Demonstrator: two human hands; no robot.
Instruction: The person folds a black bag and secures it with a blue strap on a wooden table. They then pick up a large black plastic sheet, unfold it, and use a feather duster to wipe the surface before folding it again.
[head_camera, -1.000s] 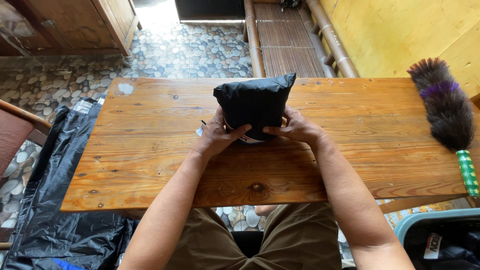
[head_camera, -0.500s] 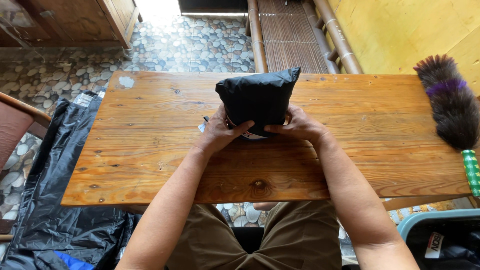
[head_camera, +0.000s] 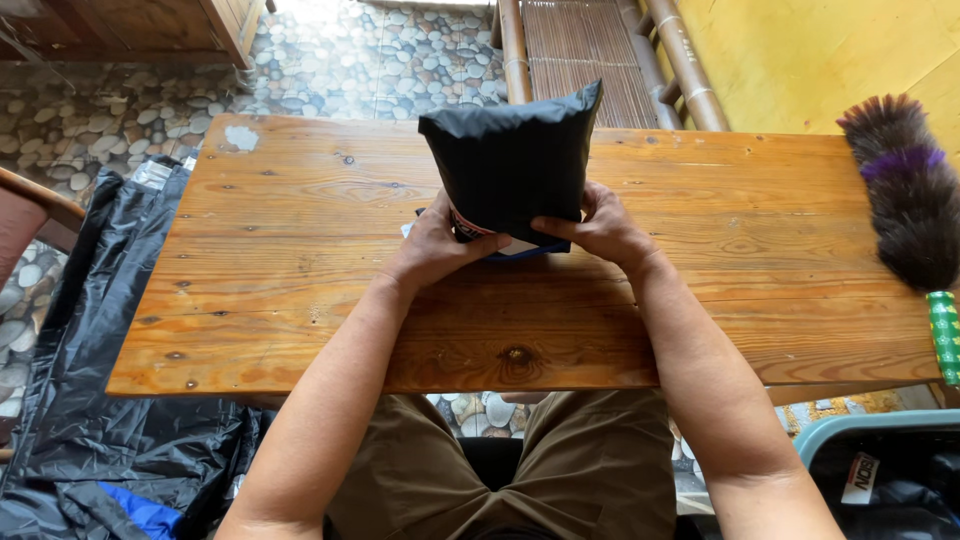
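Black parcel (head_camera: 512, 160) upright at bench (head_camera: 300, 300) centre, long axis vertical, grasped at base between left hand (head_camera: 438, 245) and right hand (head_camera: 600, 228), equally near.

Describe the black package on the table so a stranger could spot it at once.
Start at the long wooden table. At its middle, the left hand and right hand hold a black plastic mailer bag standing upright. Unlike the feather duster lying at the right end, it is smooth and puffed, with a pale label at its base.
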